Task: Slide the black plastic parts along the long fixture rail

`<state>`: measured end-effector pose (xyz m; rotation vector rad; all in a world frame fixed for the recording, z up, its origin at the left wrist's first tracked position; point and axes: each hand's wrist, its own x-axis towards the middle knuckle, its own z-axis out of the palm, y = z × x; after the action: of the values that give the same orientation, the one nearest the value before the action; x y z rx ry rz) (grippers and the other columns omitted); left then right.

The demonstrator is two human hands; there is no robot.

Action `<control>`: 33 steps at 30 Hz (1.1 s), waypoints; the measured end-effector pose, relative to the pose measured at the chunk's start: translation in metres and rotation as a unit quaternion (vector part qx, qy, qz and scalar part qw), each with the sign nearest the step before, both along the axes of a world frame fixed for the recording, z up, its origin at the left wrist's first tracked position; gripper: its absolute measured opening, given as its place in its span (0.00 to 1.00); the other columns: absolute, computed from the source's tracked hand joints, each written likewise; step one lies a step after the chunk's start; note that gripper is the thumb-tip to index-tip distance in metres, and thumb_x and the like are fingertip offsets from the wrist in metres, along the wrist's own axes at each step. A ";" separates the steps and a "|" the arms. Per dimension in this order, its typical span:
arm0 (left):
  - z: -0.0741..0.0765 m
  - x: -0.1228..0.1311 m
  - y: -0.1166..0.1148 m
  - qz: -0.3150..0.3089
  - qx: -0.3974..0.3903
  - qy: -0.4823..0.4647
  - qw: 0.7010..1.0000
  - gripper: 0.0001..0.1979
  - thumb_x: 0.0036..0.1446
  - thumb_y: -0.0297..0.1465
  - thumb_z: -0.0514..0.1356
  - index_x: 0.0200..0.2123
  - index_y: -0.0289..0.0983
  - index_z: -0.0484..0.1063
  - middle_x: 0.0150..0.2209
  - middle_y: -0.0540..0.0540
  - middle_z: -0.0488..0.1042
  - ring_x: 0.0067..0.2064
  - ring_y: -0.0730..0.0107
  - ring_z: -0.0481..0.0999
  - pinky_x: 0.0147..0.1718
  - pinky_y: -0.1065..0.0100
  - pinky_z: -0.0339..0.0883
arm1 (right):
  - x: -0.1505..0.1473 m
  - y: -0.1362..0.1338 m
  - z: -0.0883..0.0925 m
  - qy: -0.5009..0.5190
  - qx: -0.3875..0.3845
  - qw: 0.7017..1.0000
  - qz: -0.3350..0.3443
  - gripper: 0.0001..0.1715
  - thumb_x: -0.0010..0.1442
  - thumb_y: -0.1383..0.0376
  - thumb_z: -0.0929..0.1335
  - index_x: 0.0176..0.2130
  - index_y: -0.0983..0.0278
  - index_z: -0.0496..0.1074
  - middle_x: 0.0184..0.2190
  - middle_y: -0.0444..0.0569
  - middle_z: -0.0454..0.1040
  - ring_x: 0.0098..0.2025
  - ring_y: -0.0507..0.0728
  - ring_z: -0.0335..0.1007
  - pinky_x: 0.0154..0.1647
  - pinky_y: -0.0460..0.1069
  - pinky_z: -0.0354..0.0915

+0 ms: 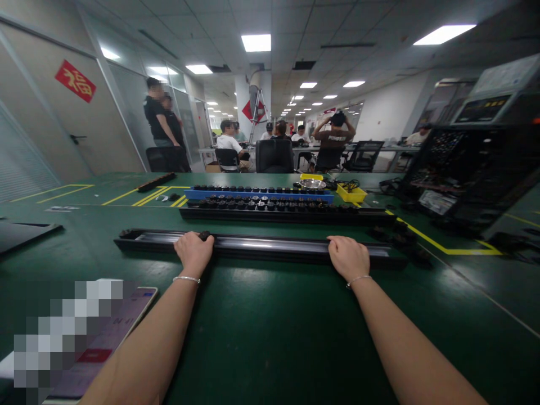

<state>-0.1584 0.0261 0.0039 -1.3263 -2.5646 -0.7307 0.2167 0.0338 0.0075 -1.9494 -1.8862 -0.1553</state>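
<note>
A long black channel-shaped rail (270, 245) with a shiny pale strip along its inside lies crosswise on the green table. My left hand (193, 252) is closed over its left part, thumb to the right. A small dark piece (204, 235) shows by that thumb; whether I grip it too is unclear. Toward the rail's right end, my right hand (349, 257) wraps over it, fingers bent across the far side. Just beyond lies a black rail (287, 215) lined with small dark round parts, and behind that a blue rail (259, 195) bearing similar parts.
Yellow trays (352, 194), a round metal dish (313, 184) and cables stand at the back. At right is an open black computer case (455, 174). Loose dark parts (415, 250) lie near the rail's right end. A large phone-like device (105, 337) is at front left. People sit and stand beyond.
</note>
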 end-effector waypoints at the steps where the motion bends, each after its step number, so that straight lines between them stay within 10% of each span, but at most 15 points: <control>1: 0.000 0.001 0.000 -0.001 0.000 0.000 1.000 0.21 0.47 0.42 0.52 0.37 0.32 0.73 0.36 0.34 0.74 0.42 0.48 0.70 0.44 0.55 0.57 | 0.000 0.000 0.000 0.002 0.001 1.000 -0.001 0.24 0.59 0.64 0.54 0.44 0.58 0.73 0.48 0.45 0.72 0.52 0.56 0.62 0.48 0.53 0.53; 33: 0.004 0.018 -0.004 -0.053 0.008 0.022 0.998 0.19 0.46 0.43 0.53 0.31 0.36 0.75 0.31 0.38 0.76 0.39 0.52 0.73 0.40 0.59 0.60 | -0.001 0.000 0.000 0.004 0.000 1.000 0.001 0.23 0.59 0.64 0.54 0.44 0.58 0.73 0.48 0.45 0.72 0.51 0.56 0.63 0.48 0.53 0.53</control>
<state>-0.1404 0.0217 0.0080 -1.4668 -2.4657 -0.7300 0.2159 0.0342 0.0075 -1.9446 -1.8835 -0.1460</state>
